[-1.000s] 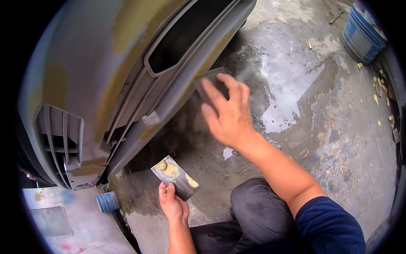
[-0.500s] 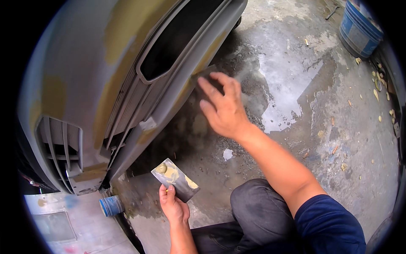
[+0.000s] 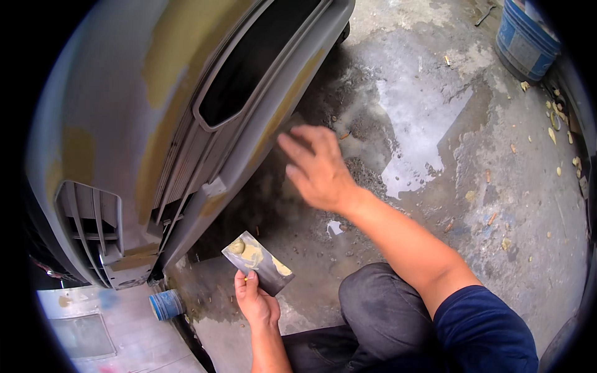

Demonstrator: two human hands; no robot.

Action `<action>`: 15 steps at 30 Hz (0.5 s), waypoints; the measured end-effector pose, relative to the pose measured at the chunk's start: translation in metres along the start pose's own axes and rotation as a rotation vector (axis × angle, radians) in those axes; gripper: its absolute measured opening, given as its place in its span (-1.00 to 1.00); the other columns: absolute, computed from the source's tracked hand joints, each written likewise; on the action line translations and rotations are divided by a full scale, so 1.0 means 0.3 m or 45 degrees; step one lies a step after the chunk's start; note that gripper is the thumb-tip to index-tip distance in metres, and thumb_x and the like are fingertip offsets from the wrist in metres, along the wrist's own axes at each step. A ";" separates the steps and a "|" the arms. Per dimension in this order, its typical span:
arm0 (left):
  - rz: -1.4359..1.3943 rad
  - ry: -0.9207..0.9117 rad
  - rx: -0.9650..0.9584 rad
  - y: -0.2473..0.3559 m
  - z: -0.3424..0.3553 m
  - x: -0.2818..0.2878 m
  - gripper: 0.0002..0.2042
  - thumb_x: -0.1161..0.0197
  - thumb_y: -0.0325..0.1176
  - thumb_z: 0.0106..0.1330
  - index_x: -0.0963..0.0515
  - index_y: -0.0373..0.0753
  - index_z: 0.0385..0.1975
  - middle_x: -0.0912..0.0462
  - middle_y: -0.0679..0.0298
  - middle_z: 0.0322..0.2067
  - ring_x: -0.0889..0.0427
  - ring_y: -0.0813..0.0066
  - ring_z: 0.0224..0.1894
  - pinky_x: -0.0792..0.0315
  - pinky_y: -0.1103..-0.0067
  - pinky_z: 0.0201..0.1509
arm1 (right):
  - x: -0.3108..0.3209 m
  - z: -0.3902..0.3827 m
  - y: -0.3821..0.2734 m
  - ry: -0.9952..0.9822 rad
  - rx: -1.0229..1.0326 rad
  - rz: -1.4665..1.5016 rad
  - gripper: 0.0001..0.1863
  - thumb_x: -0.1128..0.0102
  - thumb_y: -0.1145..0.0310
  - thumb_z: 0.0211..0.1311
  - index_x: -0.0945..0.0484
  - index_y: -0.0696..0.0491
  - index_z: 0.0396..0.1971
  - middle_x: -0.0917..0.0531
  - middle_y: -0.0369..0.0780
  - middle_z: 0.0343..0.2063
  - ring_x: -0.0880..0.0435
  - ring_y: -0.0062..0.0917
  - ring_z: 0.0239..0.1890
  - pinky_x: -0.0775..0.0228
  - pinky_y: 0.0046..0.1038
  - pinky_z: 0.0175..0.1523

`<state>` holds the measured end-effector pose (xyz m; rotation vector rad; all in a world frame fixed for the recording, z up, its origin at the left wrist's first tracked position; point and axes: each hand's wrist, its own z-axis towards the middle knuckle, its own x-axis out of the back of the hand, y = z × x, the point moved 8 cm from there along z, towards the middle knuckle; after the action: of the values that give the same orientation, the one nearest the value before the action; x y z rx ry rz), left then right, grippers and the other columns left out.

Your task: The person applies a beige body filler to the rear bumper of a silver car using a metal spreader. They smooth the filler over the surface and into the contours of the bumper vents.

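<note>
My left hand (image 3: 255, 295) grips a flat metal plate (image 3: 264, 273) bearing a lump of pale yellow putty (image 3: 237, 247) and smears. My right hand (image 3: 317, 166), smeared by motion, is at the lower strip of a grey bumper (image 3: 106, 74); the thin dark spreader (image 3: 289, 121) in it barely shows behind the bent fingers. Yellow filler patches (image 3: 163, 59) cover parts of the bumper, including a long streak (image 3: 286, 99) along that strip. The bumper also has a slatted vent (image 3: 87, 214) and a long dark opening (image 3: 255, 56).
A large blue bucket (image 3: 523, 40) stands at the upper right near scraps (image 3: 556, 112) on the wet, stained concrete floor (image 3: 485, 261). A small blue can (image 3: 166, 304) lies beside a paint-spotted panel (image 3: 106, 329) at the lower left. My bent knee (image 3: 382, 304) is below my right arm.
My right hand with the spreader has moved down and left along the bumper strip. The view has shifted slightly, so the bumper and bucket sit a little differently. My left hand stays with the plate.
</note>
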<state>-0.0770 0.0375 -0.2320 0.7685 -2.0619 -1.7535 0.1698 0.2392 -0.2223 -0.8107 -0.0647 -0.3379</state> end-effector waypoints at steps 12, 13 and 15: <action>-0.121 -0.011 -0.244 0.088 -0.035 -0.228 -0.74 -0.08 -0.49 0.46 -0.40 -0.31 0.10 -0.58 0.21 0.01 -0.53 0.50 0.08 -0.35 0.50 0.28 | 0.132 -0.153 -0.170 -0.763 -0.080 0.401 -0.51 -0.30 0.35 0.16 -0.55 0.01 0.14 -0.46 -0.09 0.10 -0.44 -0.10 0.14 -0.36 -0.17 0.21; -0.109 -0.017 -0.295 0.109 -0.051 -0.238 -0.74 -0.08 -0.49 0.46 -0.40 -0.31 0.10 -0.58 0.21 0.01 -0.53 0.51 0.07 -0.35 0.51 0.28 | 0.148 -0.156 -0.194 -0.761 0.037 0.260 -0.51 -0.34 0.34 0.13 -0.56 0.00 0.12 -0.48 -0.09 0.09 -0.43 -0.10 0.15 -0.37 -0.16 0.20; -0.105 -0.052 -0.365 0.116 -0.057 -0.261 -0.75 -0.08 -0.48 0.47 -0.40 -0.31 0.10 -0.58 0.21 0.00 -0.53 0.52 0.06 -0.35 0.52 0.27 | 0.165 -0.152 -0.209 -0.744 0.073 0.117 -0.51 -0.40 0.32 0.05 -0.61 -0.09 0.06 -0.51 -0.16 0.07 -0.43 -0.08 0.15 -0.39 -0.10 0.12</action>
<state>-0.0112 0.0734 -0.1874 0.7444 -1.7696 -2.0664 0.1933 0.1528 -0.2006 -0.8313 -0.5791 -0.0036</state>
